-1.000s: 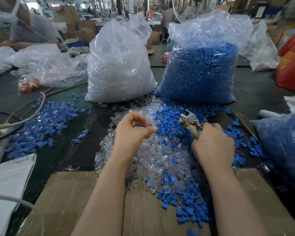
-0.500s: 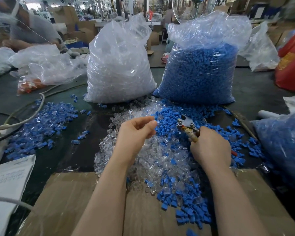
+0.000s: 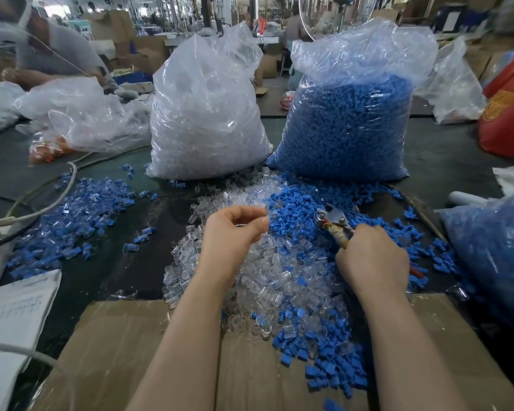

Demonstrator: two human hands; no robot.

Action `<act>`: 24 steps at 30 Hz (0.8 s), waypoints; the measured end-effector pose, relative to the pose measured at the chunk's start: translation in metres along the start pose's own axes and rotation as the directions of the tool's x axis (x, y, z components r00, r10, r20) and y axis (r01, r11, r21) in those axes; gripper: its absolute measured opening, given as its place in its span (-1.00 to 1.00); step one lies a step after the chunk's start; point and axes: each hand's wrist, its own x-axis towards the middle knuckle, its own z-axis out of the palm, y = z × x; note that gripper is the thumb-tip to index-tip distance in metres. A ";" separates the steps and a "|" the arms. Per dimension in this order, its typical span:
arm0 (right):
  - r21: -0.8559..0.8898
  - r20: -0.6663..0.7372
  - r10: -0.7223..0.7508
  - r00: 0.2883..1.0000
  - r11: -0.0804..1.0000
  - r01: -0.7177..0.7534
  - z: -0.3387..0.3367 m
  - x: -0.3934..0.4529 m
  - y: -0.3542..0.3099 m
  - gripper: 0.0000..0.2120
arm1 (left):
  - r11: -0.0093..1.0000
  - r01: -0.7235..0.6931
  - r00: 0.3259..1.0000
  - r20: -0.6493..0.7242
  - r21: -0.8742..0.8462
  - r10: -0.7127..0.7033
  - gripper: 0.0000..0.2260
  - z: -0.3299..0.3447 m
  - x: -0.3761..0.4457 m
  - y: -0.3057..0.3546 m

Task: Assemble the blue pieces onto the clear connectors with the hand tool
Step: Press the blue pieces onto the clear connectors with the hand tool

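Gripping the hand tool [image 3: 334, 225], right hand [image 3: 371, 259] works over a dark table [image 3: 445, 155]; left fingers [image 3: 250, 216] pinch something unclear

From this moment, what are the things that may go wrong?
1. The left hand pinches a clear connector only at its fingertips; it may slip back into the mixed pile.
2. The hand tool, gripped by the right hand, could nip the fingers if they come close.
3. Loose blue pieces may slide off the cardboard.
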 end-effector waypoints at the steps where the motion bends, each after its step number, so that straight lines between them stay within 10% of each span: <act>1: 0.007 0.006 -0.002 1.000 1.000 0.002 0.000 0.000 -0.001 -0.88 | 1.000 -0.002 1.000 -0.004 0.007 0.002 -0.90 0.001 0.000 0.000; 24: 0.176 -0.124 -0.054 0.991 0.982 0.076 0.005 0.004 -0.002 -0.81 | 0.999 0.015 1.000 -0.003 -0.041 -0.016 -0.93 0.012 -0.003 0.001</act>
